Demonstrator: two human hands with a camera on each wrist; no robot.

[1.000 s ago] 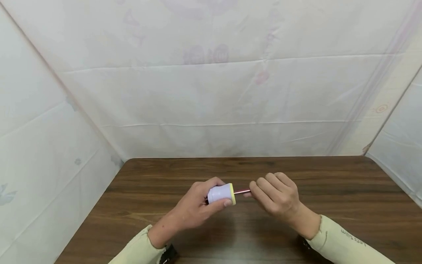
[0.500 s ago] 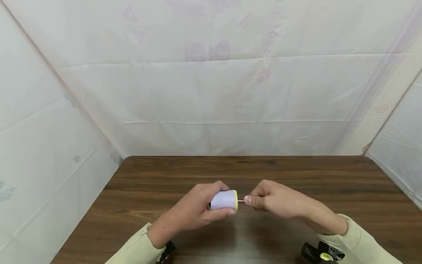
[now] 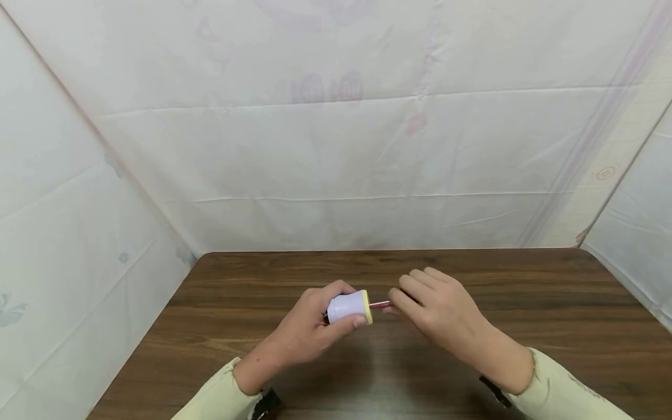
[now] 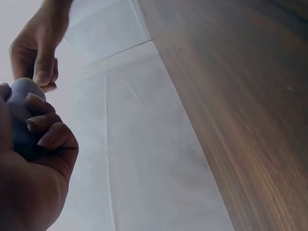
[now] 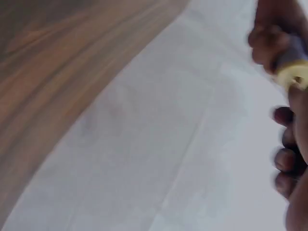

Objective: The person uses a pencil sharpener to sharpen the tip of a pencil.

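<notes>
Sharpener point(image 3: 349, 306) sits in my left hand point(image 3: 310, 329), a small lavender barrel with a yellow rim, gripped with fingers and thumb wrapped round it, held a bit above the table point(image 3: 525, 291) near its middle. Sticking out of its yellow end, just right of it, is a thin red pencil point(image 3: 380, 304). My right hand point(image 3: 441, 312) is on that pencil's other end, pinching it I think, though the fingers cover the contact. White sheeting point(image 3: 336, 146) hangs behind the table.
</notes>
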